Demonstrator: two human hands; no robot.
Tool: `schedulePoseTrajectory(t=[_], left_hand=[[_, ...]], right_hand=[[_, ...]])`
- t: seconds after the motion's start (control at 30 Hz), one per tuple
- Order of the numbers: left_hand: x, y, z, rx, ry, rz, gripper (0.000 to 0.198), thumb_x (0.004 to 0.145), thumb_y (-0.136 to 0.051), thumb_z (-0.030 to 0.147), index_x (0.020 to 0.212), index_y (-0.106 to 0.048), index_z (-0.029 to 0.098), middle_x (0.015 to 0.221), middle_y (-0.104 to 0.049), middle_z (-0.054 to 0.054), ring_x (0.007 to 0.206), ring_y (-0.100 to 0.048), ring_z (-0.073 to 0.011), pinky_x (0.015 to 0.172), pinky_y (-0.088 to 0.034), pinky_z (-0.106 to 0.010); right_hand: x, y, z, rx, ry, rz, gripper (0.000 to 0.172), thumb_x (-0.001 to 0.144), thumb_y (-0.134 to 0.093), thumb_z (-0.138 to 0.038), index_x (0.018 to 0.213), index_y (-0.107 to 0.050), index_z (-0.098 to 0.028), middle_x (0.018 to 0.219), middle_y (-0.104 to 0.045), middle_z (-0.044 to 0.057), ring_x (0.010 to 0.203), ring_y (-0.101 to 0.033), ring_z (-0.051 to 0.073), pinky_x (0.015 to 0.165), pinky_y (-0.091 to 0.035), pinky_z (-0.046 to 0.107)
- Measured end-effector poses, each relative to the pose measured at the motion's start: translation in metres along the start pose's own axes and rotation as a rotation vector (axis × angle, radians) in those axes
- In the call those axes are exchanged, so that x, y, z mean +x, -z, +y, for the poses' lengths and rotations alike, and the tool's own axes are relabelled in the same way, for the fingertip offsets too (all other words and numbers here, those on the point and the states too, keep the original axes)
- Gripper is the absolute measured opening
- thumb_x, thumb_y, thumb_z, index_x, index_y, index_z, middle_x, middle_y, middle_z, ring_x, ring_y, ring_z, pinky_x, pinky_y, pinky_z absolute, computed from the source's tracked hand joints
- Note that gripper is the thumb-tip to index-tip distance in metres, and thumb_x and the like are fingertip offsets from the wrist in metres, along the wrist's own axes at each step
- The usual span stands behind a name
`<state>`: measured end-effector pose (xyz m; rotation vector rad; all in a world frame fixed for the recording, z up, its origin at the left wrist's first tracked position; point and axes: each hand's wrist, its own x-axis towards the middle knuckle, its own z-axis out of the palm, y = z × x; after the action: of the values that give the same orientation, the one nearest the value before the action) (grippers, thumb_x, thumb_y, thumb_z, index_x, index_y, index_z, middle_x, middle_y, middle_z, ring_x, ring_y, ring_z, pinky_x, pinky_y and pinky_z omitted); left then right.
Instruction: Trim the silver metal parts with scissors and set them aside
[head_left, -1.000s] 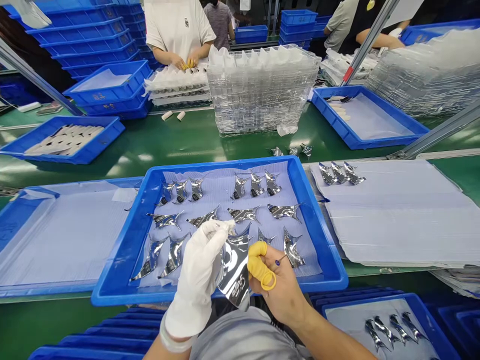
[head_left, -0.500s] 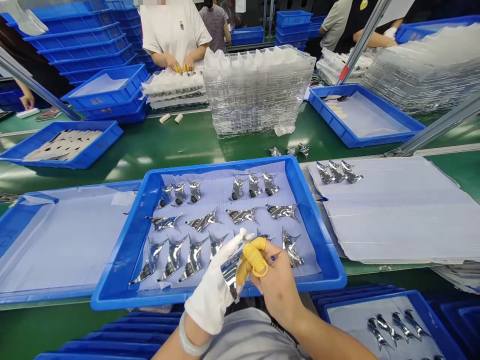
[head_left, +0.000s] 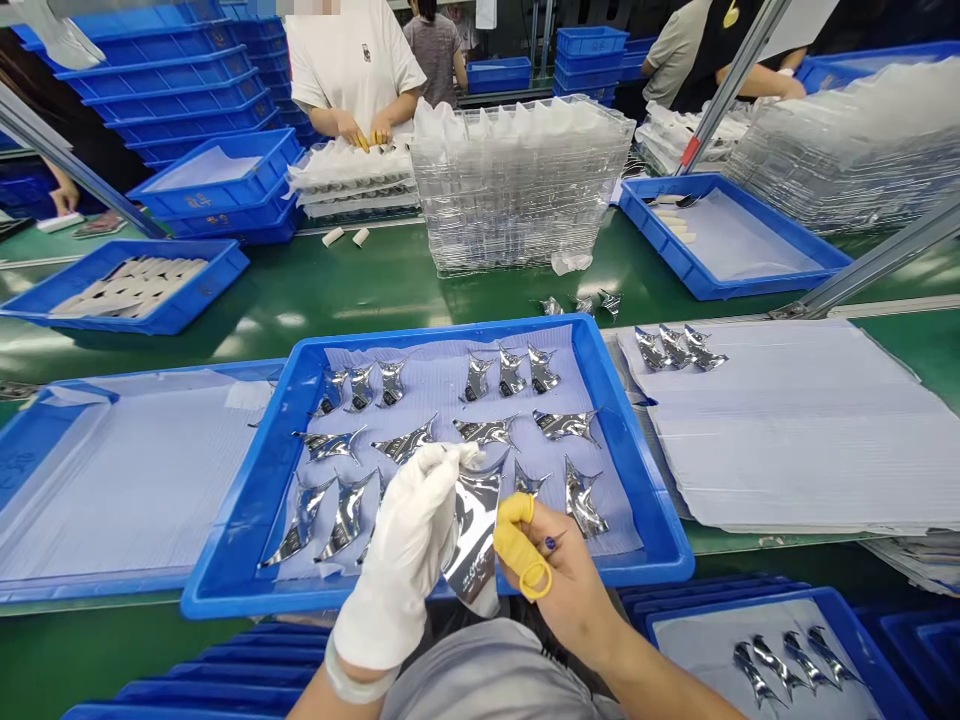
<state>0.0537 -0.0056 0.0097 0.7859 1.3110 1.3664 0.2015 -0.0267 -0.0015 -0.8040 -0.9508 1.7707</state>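
Note:
My left hand [head_left: 401, 560], in a white glove, pinches the upper edge of a shiny chrome curved piece [head_left: 474, 530] and holds it up just above the near rim of a blue tray [head_left: 247, 520]. My right hand [head_left: 559, 575], with a yellow finger cot on the thumb, grips the same piece at its right edge and has a small dark thing between its fingers. Several more chrome pieces [head_left: 487, 430] lie in rows on the white liner inside the tray.
White foam sheets [head_left: 795, 430] with three chrome pieces [head_left: 679, 347] lie to the right. A lined blue tray [head_left: 112, 470] sits left, another with chrome pieces [head_left: 780, 660] near right. A stack of clear plastic trays [head_left: 521, 180] stands behind. Other people [head_left: 356, 65] work across the green belt.
The chrome piece turned edge-on half a second ago with my left fingers stretched over it; now it faces me again, and my left hand is curled round its top.

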Motion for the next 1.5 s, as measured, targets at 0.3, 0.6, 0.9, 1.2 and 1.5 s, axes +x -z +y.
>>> schedulePoseTrajectory(t=[0.3, 0.6, 0.9, 1.2, 1.5], left_hand=[[-0.003, 0.011, 0.006, 0.179, -0.399, -0.093, 0.008, 0.088, -0.079, 0.027, 0.096, -0.08, 0.028, 0.096, -0.081, 0.001, 0.098, -0.072, -0.018, 0.106, -0.051, -0.037], [-0.005, 0.012, 0.012, 0.345, -0.55, -0.139, 0.021, 0.09, -0.075, 0.022, 0.105, -0.078, 0.036, 0.099, -0.081, 0.004, 0.1, -0.072, -0.0201, 0.116, -0.045, -0.048], [0.005, 0.021, 0.004, 0.303, -0.45, -0.232, 0.014, 0.093, -0.073, 0.03, 0.104, -0.081, 0.034, 0.103, -0.081, 0.0, 0.106, -0.071, -0.0223, 0.111, -0.048, -0.042], [0.103, 0.036, 0.046, 1.284, -0.744, -0.135, 0.04, 0.101, -0.053, 0.051, 0.08, -0.075, 0.024, 0.083, -0.073, -0.006, 0.081, -0.064, -0.0231, 0.088, -0.051, -0.043], [0.221, 0.022, 0.022, 1.794, -0.636, -0.21, 0.037, 0.098, -0.06, 0.05, 0.083, -0.069, 0.017, 0.094, -0.07, -0.009, 0.104, -0.063, -0.0274, 0.104, -0.041, -0.051]], right_hand=[[0.004, 0.013, 0.002, -0.332, 0.24, -0.021, 0.033, 0.102, -0.056, -0.029, 0.071, -0.049, -0.021, 0.065, -0.038, -0.006, 0.059, -0.03, 0.011, 0.055, -0.027, 0.026], [-0.003, 0.022, 0.001, -0.771, 0.57, 0.045, 0.02, 0.095, -0.057, -0.008, 0.086, -0.066, -0.023, 0.076, -0.07, 0.003, 0.066, -0.06, 0.017, 0.06, -0.045, 0.028], [0.002, 0.028, 0.003, -0.952, 0.657, 0.008, 0.03, 0.088, -0.049, -0.002, 0.095, -0.069, -0.023, 0.076, -0.073, 0.004, 0.061, -0.064, 0.019, 0.056, -0.047, 0.028], [0.018, 0.042, 0.01, -0.728, 0.247, 0.097, 0.03, 0.095, -0.049, -0.019, 0.11, -0.075, -0.02, 0.089, -0.077, 0.006, 0.067, -0.064, 0.019, 0.061, -0.049, 0.028], [0.02, 0.053, 0.026, -0.631, 0.179, 0.158, 0.027, 0.097, -0.05, -0.031, 0.093, -0.073, -0.018, 0.069, -0.071, 0.002, 0.055, -0.055, 0.017, 0.055, -0.041, 0.029]])
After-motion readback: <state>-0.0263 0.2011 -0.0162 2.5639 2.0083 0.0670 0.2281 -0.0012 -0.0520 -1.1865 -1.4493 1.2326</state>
